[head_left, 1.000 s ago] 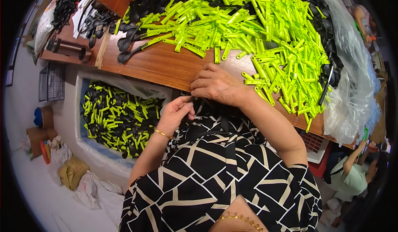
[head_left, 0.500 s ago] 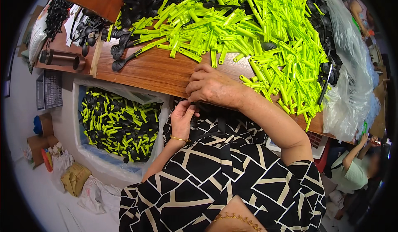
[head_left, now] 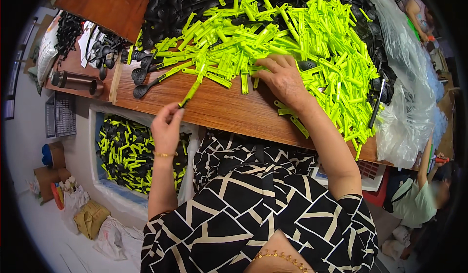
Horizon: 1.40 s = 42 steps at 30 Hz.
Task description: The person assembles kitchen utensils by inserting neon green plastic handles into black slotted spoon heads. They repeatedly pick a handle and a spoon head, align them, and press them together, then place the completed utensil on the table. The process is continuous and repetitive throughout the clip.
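My left hand (head_left: pixel 166 126) is raised at the table's front edge, its fingertips pinched on the black neck of a utensil with a lime-green handle (head_left: pixel 196 85). That handle points up and away, toward the pile; the rest of the black part is hidden by my fingers. My right hand (head_left: pixel 285 82) reaches onto the near edge of a large heap of lime-green handles (head_left: pixel 336 85). Its fingers are bent but apart over the handles, and the thumb is hidden. To the left on the wooden table (head_left: pixel 195 105) lie a few black slotted spoons (head_left: pixel 140 90), green handles attached.
Below the table's left side stands a plastic-lined bin (head_left: pixel 114 191) full of green-and-black utensils. Black utensil parts (head_left: pixel 170 2) are heaped behind the handles. A brown flask (head_left: pixel 75 82) lies at the far left. Clear plastic sheeting (head_left: pixel 407 92) covers the right. Another person (head_left: pixel 414 202) is at the lower right.
My hands were together at the table edge and are now apart. The left moved left, carrying the green-handled utensil; the right moved away and right, onto the heap.
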Each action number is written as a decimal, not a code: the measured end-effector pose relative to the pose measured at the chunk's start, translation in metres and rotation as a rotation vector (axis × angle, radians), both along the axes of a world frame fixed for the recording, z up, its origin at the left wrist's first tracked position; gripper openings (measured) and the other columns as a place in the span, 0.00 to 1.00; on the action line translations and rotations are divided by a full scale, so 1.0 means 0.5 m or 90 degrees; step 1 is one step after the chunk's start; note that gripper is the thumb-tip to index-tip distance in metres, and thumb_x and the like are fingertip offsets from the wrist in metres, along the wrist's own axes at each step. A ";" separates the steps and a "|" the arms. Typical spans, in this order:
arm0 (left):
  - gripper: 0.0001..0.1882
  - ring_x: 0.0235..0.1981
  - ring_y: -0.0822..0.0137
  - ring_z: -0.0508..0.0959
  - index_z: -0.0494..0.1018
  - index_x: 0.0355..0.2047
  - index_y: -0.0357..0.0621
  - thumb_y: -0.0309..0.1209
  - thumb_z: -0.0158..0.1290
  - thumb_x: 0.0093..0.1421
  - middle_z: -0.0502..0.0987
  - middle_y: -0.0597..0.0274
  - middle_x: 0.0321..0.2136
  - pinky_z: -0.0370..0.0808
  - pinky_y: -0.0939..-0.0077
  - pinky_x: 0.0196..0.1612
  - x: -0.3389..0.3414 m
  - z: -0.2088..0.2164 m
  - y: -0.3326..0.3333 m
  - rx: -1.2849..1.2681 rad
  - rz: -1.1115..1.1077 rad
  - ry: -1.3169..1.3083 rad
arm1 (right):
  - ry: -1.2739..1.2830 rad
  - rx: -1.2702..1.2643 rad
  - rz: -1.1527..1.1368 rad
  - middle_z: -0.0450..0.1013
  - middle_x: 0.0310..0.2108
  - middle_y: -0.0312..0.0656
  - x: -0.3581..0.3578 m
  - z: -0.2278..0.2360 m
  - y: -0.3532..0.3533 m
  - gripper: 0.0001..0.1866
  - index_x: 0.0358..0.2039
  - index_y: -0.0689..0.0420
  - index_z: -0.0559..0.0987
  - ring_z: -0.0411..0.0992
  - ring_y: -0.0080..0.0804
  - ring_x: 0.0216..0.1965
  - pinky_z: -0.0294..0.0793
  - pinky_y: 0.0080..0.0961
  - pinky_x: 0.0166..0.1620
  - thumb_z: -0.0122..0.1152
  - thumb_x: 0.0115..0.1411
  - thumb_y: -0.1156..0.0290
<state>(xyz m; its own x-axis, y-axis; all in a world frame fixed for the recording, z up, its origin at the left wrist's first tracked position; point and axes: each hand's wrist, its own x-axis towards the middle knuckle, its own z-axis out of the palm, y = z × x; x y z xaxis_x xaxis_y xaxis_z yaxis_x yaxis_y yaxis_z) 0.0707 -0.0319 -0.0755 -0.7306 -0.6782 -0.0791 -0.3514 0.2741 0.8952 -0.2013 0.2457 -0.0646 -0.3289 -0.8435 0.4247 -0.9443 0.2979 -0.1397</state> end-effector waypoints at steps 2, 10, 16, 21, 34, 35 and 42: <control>0.12 0.40 0.67 0.84 0.84 0.48 0.39 0.24 0.65 0.65 0.84 0.57 0.42 0.80 0.73 0.46 -0.036 0.016 -0.039 -0.228 -0.033 -0.009 | -0.047 -0.059 -0.006 0.80 0.53 0.31 -0.006 -0.002 0.003 0.13 0.43 0.43 0.88 0.74 0.38 0.58 0.66 0.40 0.63 0.68 0.58 0.70; 0.19 0.62 0.58 0.75 0.82 0.54 0.50 0.30 0.65 0.63 0.83 0.62 0.53 0.63 0.56 0.66 -0.246 0.099 -0.091 -0.673 -0.106 0.075 | -0.404 -0.225 -0.153 0.84 0.42 0.42 0.007 0.031 0.058 0.10 0.42 0.53 0.84 0.81 0.44 0.46 0.78 0.38 0.51 0.73 0.60 0.75; 0.17 0.61 0.57 0.77 0.83 0.54 0.57 0.35 0.62 0.65 0.83 0.64 0.55 0.66 0.54 0.65 -0.532 0.081 -0.199 -0.640 -0.178 -0.054 | -0.213 -0.134 -0.107 0.80 0.34 0.44 0.008 0.039 0.089 0.06 0.37 0.55 0.83 0.79 0.49 0.37 0.78 0.41 0.44 0.70 0.59 0.77; 0.17 0.59 0.57 0.79 0.83 0.56 0.60 0.42 0.60 0.69 0.84 0.64 0.54 0.69 0.53 0.62 -0.708 0.071 -0.196 -0.708 -0.166 -0.279 | -0.189 0.003 -0.179 0.80 0.33 0.41 0.001 0.057 0.110 0.05 0.35 0.55 0.84 0.79 0.45 0.39 0.76 0.40 0.45 0.70 0.58 0.75; 0.17 0.31 0.57 0.75 0.80 0.30 0.41 0.41 0.59 0.73 0.74 0.60 0.28 0.72 0.59 0.38 -0.526 0.153 -0.001 -0.371 -0.247 0.239 | -0.904 -0.392 -0.111 0.79 0.44 0.32 0.022 0.028 0.122 0.09 0.49 0.59 0.80 0.76 0.20 0.47 0.77 0.21 0.52 0.65 0.74 0.69; 0.20 0.25 0.70 0.66 0.74 0.27 0.36 0.37 0.58 0.75 0.75 0.67 0.26 0.66 0.69 0.32 -0.480 0.157 0.043 -0.194 -0.288 0.207 | -0.951 -0.413 -0.052 0.78 0.47 0.32 0.033 0.035 0.114 0.10 0.51 0.59 0.78 0.76 0.19 0.47 0.76 0.19 0.52 0.65 0.74 0.70; 0.19 0.33 0.75 0.83 0.83 0.51 0.33 0.40 0.57 0.77 0.86 0.63 0.36 0.77 0.81 0.40 -0.269 0.104 0.256 0.377 -0.215 0.171 | -1.012 -0.359 0.009 0.80 0.43 0.31 0.100 0.044 0.105 0.17 0.62 0.58 0.80 0.74 0.16 0.38 0.75 0.19 0.43 0.63 0.75 0.69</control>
